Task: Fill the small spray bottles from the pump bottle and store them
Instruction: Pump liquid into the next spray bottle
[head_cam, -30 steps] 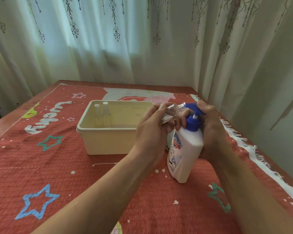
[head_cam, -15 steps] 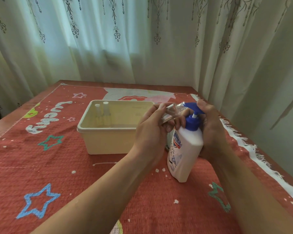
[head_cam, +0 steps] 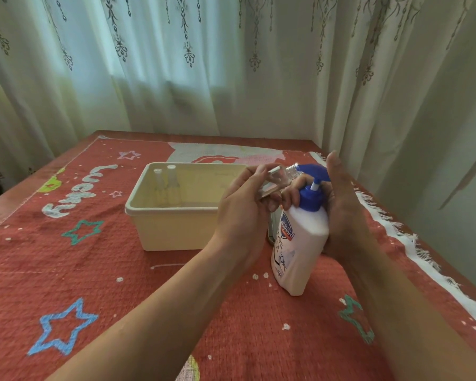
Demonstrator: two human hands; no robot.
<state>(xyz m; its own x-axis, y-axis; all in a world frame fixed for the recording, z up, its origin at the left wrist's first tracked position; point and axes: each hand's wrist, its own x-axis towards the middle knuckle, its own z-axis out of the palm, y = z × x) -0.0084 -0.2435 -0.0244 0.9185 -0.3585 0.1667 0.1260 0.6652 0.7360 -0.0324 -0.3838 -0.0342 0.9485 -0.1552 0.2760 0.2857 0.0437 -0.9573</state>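
Red woven cloth [head_cam: 121, 284] with painted stars covers the table, and on it the white pump bottle [head_cam: 300, 243] stands tilted, its base on the cloth and its blue pump head [head_cam: 312, 174] leaning toward the left. The right hand [head_cam: 344, 215] holds this bottle from behind. Its fingers curl round the neck under the pump, and one digit stands straight up beside the pump head. The left hand [head_cam: 242, 213] pinches a small clear spray bottle [head_cam: 279, 178] between thumb and curled fingers – the bottle lies nearly flat, its open neck just at the pump's spout.

The left hand hides the near right corner of a cream plastic box [head_cam: 176, 229]. Inside, in the far left corner, two capped small bottles [head_cam: 166, 185] stand upright, side by side. Between the box and the pump bottle a grey metal thing [head_cam: 272, 226] shows only as a strip – I cannot tell what it is. Pale patterned curtains [head_cam: 204, 78] hang behind the table.
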